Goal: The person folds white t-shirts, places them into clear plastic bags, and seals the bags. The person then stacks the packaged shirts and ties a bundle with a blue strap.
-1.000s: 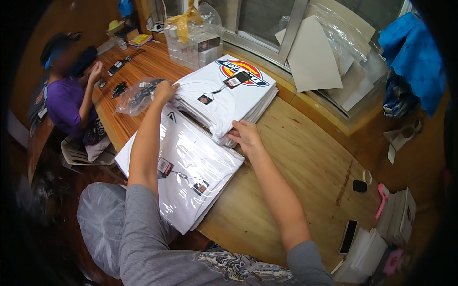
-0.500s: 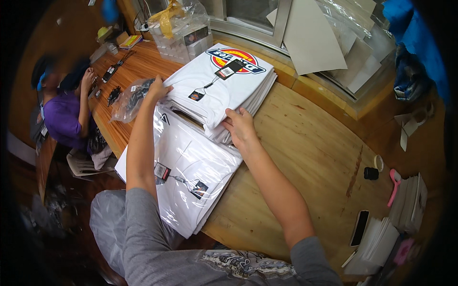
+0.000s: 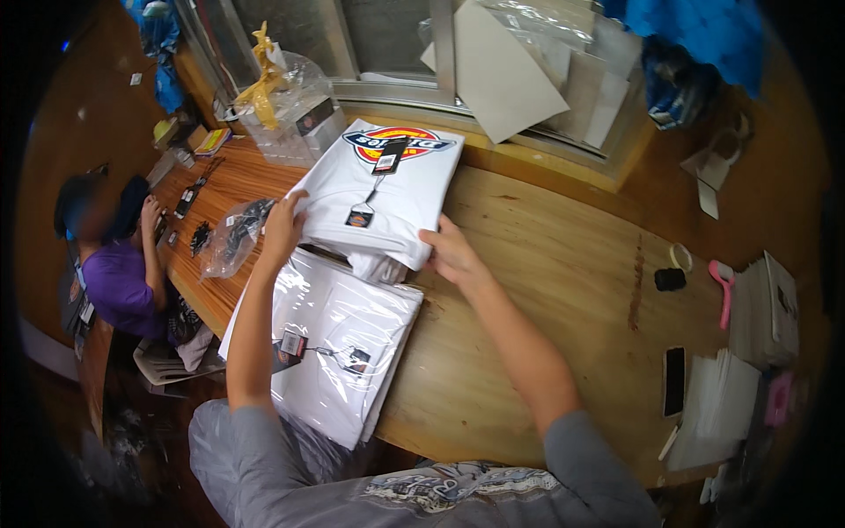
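The white T-shirt, folded with its printed emblem uppermost, is set at the far middle of the wooden table, on top of a pile of white garments. Its left edge is taken between thumb and fingers by the left hand, and its near right corner is pinched by the right hand, thumb above; how many layers are gripped underneath cannot be told. The hands are held well apart, with the shirt between them. The fold could be spoiled if the two edges were pulled unevenly, since the near edge already looks loose and rumpled over the pile. If lower layers were caught in either grip, the garments beneath could be dragged askew. The black hang tag and the small neck label, joined by a cord, could be flipped or snagged if the shirt were tilted. Just to the near side, the glossy plastic-wrapped stack could be made to slide by a knock from the left forearm, and the clear bag of black items, just beyond the left hand, could be brushed by the knuckles.
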Demonstrator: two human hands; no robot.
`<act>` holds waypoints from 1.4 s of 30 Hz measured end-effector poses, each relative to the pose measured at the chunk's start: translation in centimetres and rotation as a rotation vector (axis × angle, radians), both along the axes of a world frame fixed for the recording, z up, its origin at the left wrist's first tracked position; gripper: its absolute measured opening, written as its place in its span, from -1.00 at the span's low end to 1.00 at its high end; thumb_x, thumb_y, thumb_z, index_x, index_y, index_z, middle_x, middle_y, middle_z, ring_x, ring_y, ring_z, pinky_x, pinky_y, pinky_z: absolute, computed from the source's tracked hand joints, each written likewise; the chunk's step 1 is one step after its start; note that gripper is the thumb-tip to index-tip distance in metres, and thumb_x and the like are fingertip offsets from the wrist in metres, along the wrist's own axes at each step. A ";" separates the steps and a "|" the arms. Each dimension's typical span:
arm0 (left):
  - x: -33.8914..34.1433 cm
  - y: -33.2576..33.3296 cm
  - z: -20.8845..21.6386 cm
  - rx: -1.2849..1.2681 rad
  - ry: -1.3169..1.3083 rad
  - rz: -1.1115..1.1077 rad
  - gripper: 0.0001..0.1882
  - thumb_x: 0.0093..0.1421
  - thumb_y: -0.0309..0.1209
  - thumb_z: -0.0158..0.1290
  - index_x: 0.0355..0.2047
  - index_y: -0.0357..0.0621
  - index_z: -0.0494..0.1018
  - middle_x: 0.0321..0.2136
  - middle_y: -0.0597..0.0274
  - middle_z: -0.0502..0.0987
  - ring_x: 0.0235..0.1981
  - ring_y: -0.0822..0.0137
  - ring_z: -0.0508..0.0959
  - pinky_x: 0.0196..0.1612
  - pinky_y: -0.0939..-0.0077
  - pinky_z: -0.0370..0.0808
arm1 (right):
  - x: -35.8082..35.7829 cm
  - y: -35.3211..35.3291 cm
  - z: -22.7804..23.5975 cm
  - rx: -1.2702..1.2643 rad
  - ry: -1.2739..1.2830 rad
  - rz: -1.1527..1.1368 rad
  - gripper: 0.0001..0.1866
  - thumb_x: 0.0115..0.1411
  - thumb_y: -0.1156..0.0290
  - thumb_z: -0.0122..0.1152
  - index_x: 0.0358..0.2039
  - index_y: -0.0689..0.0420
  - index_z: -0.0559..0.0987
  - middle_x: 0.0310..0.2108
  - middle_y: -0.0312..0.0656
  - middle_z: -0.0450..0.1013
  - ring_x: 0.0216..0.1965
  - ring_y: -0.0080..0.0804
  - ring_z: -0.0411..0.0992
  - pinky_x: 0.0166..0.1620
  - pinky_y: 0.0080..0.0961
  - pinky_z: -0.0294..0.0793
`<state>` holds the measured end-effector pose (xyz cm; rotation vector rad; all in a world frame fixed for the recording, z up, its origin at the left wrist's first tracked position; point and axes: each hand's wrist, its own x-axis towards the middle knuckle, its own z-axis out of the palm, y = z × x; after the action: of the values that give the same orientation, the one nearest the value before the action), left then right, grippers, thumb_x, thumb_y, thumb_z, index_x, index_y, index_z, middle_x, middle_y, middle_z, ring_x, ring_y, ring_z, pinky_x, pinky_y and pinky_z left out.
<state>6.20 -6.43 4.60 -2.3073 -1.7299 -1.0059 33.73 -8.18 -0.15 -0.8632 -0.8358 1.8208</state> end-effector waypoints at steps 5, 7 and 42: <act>10.5 -10.8 0.2 0.015 -0.108 -0.207 -0.88 -0.09 -0.54 0.00 -0.48 -0.19 0.33 -0.56 0.09 0.32 -0.49 0.10 0.31 -0.41 0.34 0.25 | 13.3 -11.4 -0.5 0.073 0.024 -0.032 -0.42 0.01 0.53 0.01 0.05 0.18 0.04 -0.07 -0.16 0.20 -0.09 -0.41 0.23 -0.08 -0.42 0.27; 14.4 -15.9 -0.5 -0.116 -0.183 -0.334 -0.79 -0.15 -0.52 0.08 -0.45 -0.22 0.32 -0.53 0.08 0.32 -0.47 0.08 0.30 -0.38 0.35 0.26 | 18.1 -17.7 -0.8 0.060 -0.030 -0.110 -0.41 0.01 0.50 0.04 0.05 0.24 0.05 -0.04 -0.16 0.18 -0.04 -0.43 0.18 0.00 -0.51 0.17; 44.0 -27.0 -11.5 -0.303 0.091 -0.324 -0.17 -0.32 -0.38 0.22 0.00 -0.09 0.06 -0.07 -0.15 0.11 -0.15 -0.06 0.24 -0.14 0.23 0.28 | 61.6 -44.0 -5.5 -0.319 -1.151 -1.013 -0.80 -0.22 0.43 0.31 -0.59 0.26 0.52 -0.78 -0.37 0.29 -0.81 -0.68 0.08 -0.74 -0.74 0.05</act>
<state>50.24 -33.45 -6.87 -2.8436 -1.6022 -0.6992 95.30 -52.14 -5.66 -2.1222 -0.5310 0.4496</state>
